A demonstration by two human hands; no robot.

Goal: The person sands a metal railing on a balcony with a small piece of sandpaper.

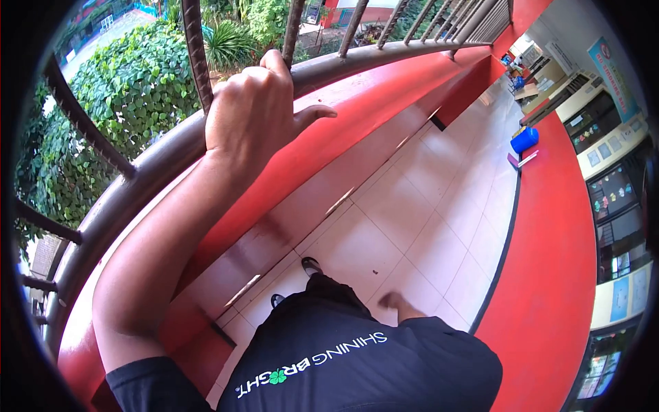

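Observation:
My left hand (250,106) is on the dark metal railing (336,66) at the upper left. Its fingers curl over the bar beside an upright twisted rod (197,51), with their tips hidden on the far side. The thumb sticks out to the right over the red ledge (371,103). Low down, my right hand (392,301) hangs beside my body above the tiled floor (384,226). It is small and smeared, so its fingers do not show clearly, and I see nothing in it.
A walkway runs to the upper right between the railing and a red wall (549,275) with windows. Along that wall stand a blue bin (524,140) and a dustpan-like object (515,161). A desk (527,92) is farther off. Leafy bushes (130,75) grow outside the railing.

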